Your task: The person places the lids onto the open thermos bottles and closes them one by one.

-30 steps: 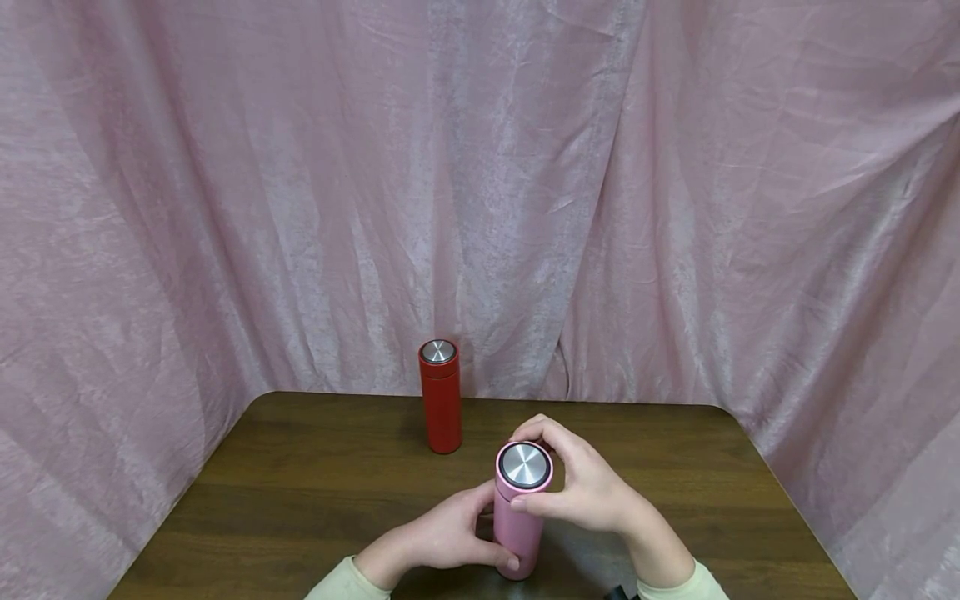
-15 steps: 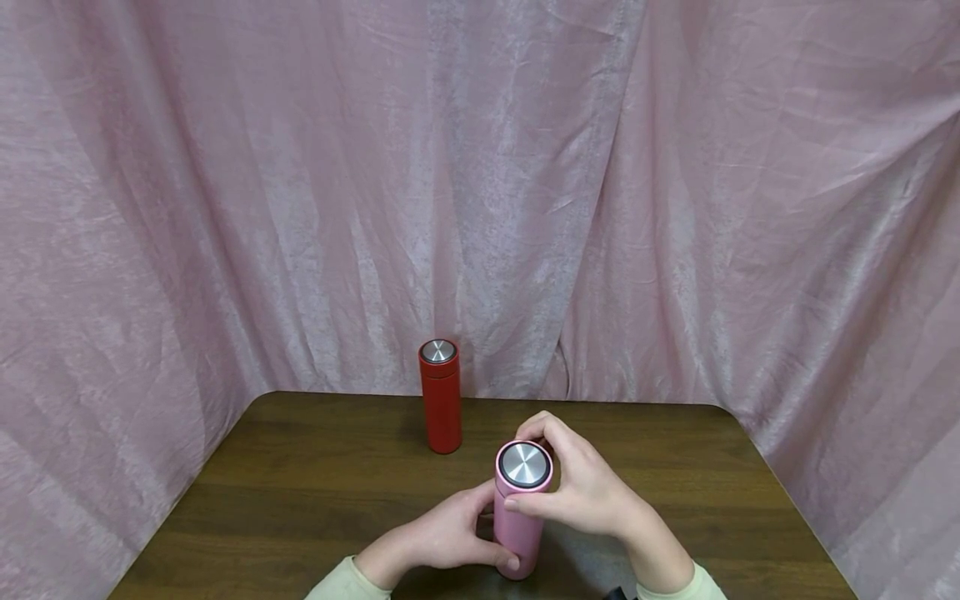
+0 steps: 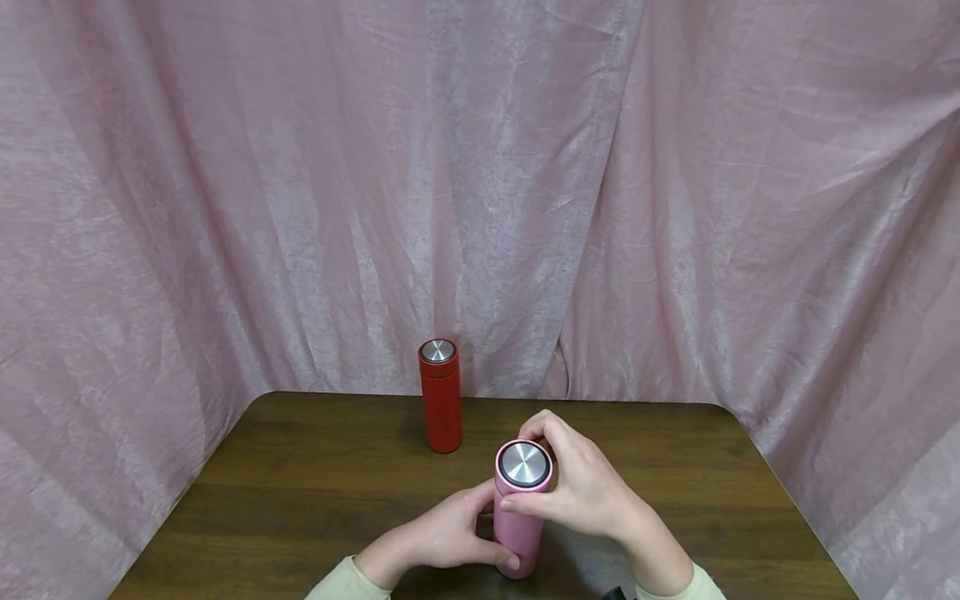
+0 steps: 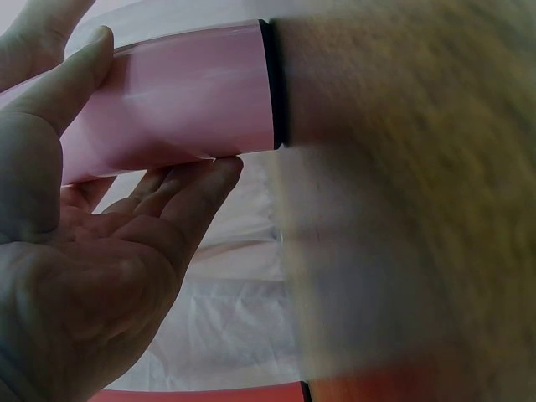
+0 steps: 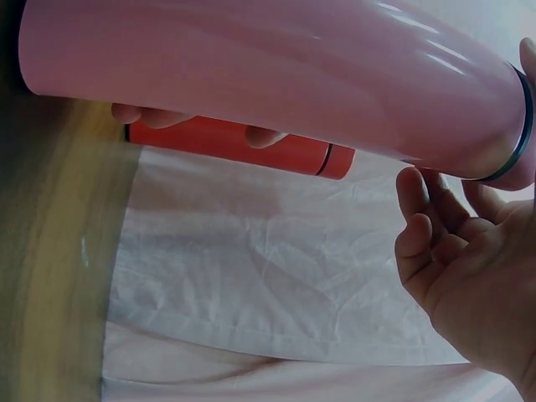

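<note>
A pink thermos [image 3: 517, 531] stands upright on the table near the front in the head view. My left hand [image 3: 452, 532] holds its lower body, thumb on the near side and fingers round the back. In the left wrist view, the black base [image 4: 275, 84] of the thermos meets the wood. My right hand [image 3: 588, 492] grips the pink lid with its silver top disc [image 3: 524, 464], thumb in front and index finger behind. The right wrist view has the other fingers [image 5: 412, 194] curled below the lid's seam. Farther back stands a red thermos [image 3: 442, 408], untouched, with a similar silver-topped lid.
The dark wooden table [image 3: 300, 475] has rounded far corners. Pink curtains [image 3: 495, 192] hang directly behind and at both sides. A small black object [image 3: 615, 593] shows by the right sleeve at the bottom edge.
My right thumb has slid slightly left across the front of the lid, while the fingers behind have shifted right. My left hand and both thermoses have stayed in place.
</note>
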{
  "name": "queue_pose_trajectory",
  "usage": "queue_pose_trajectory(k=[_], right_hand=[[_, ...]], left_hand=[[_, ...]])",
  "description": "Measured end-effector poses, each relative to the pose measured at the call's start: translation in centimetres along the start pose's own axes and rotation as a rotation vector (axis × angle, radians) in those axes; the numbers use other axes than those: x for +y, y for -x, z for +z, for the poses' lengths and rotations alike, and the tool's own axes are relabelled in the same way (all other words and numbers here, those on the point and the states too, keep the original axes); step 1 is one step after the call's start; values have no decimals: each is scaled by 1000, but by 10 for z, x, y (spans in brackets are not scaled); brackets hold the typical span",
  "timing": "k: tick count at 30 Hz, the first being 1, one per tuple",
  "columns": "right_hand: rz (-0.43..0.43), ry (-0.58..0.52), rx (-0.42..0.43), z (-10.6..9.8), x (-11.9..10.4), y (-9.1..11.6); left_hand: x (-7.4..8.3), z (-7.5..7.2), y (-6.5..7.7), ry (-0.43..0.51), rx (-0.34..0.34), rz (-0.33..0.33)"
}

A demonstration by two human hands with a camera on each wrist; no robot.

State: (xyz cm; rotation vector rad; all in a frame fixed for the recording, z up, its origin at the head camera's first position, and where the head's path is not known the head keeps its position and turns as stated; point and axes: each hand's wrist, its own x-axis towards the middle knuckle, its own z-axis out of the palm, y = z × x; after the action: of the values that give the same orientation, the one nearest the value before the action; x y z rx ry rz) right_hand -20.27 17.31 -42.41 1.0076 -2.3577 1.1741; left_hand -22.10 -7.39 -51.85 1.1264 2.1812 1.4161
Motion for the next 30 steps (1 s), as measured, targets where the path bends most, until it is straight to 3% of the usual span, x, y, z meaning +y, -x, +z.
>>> queue_pose_trajectory(k=[7,19,30], right_hand=[[-66,-56,-53,-2,5,0],[-298,-315,-182,-7,23,-4],[-261,-324,-185,-6,23,-3]], left_hand=[[1,0,-1,8,-2,-9],[1,0,1,6,1,-24],[1,0,0,9,1,-25]])
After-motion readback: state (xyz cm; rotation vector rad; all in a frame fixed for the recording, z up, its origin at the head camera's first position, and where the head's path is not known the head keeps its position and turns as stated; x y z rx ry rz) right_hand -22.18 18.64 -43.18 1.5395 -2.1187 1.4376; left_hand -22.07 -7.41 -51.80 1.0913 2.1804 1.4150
